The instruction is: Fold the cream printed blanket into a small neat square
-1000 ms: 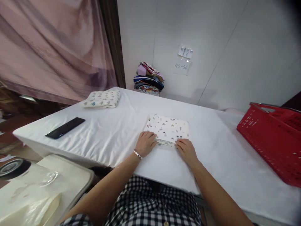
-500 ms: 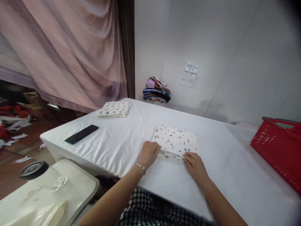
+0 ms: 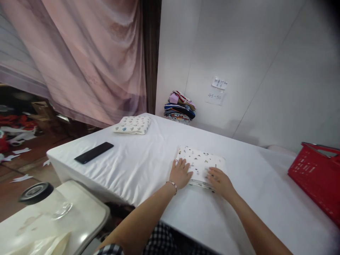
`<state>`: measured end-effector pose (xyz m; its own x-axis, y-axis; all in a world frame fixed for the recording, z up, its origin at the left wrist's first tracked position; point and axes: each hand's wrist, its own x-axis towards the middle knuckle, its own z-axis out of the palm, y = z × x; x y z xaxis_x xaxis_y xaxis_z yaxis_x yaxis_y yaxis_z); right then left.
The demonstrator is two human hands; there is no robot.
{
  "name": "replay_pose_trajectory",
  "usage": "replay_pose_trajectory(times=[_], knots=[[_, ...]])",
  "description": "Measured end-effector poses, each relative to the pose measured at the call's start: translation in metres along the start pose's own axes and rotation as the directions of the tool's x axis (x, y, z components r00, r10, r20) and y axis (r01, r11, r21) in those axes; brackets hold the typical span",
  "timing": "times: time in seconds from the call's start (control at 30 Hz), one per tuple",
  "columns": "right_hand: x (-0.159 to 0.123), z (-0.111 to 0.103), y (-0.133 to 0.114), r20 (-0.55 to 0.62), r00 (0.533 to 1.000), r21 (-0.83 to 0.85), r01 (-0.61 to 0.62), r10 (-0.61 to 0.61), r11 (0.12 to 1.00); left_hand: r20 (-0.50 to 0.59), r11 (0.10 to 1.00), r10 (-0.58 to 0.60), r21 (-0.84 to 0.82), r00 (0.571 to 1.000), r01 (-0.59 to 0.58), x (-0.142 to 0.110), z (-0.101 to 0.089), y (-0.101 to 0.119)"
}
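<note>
A folded white cloth (image 3: pixel 199 161) with small printed motifs lies flat on the white-covered table (image 3: pixel 148 163) before me. My left hand (image 3: pixel 181 173) rests on its near left corner, fingers spread and palm down. Over the near right part is my right hand (image 3: pixel 220 181), slightly blurred, its fingers stretched across the top of the cloth. Layered folds show along the near edge between the hands. Another folded white cloth (image 3: pixel 132 125), printed with a different pattern, sits near the far left corner of the table.
A dark flat slab (image 3: pixel 94 152) lies at the table's left. Stacked folded fabrics (image 3: pixel 180 108) stand by the wall beyond the far edge. A red basket (image 3: pixel 316 180) is at right. Lower left, a black-lidded clear jar (image 3: pixel 57 205) stands on a small white stand (image 3: pixel 85 216).
My hands have shifted from the cloth's near edge onto its top. The left fingers have spread out, and the right hand has come further over the cloth. The view has tilted slightly.
</note>
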<state>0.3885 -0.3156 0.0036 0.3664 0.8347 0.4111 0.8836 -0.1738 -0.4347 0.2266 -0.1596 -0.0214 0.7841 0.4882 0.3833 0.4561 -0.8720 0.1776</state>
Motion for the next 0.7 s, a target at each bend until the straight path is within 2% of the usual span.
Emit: replay_pose_trajectory(times=[0.1,0.17,0.27,0.33,0.43,0.53,0.63,0.7], knots=[[0.039,0.002,0.004,-0.016,0.999,-0.139,0.042,-0.045,0.989,0.005,1.0,-0.002,-0.002,1.0,0.002,0.001,-0.004,0.001],[0.052,0.008,0.02,-0.007,0.999,-0.273,-0.039,0.039,0.961,0.026,1.0,-0.007,-0.016,1.0,0.007,0.001,-0.005,0.001],[0.051,0.02,0.057,0.069,0.958,-0.369,-0.234,0.278,0.899,0.042,0.999,-0.01,-0.042,0.999,0.012,-0.001,-0.005,0.001],[0.045,0.027,0.076,0.081,0.946,-0.371,-0.264,0.314,0.89,0.042,0.998,-0.013,-0.056,0.999,0.016,-0.003,-0.005,0.001],[0.04,0.033,0.089,0.054,0.961,-0.353,-0.235,0.271,0.906,0.104,0.996,-0.029,-0.078,0.994,0.037,-0.001,-0.01,0.003],[0.041,0.033,0.089,0.069,0.959,-0.347,-0.235,0.274,0.908,0.2,0.994,-0.044,-0.086,0.979,0.063,0.017,-0.022,0.008],[0.043,0.032,0.087,0.093,0.948,-0.361,-0.253,0.304,0.898,0.148,0.996,-0.039,-0.075,0.988,0.05,0.048,-0.03,0.012],[0.043,0.031,0.086,0.097,0.946,-0.368,-0.255,0.31,0.894,0.127,0.995,-0.027,-0.09,0.992,0.038,0.068,-0.028,0.009]])
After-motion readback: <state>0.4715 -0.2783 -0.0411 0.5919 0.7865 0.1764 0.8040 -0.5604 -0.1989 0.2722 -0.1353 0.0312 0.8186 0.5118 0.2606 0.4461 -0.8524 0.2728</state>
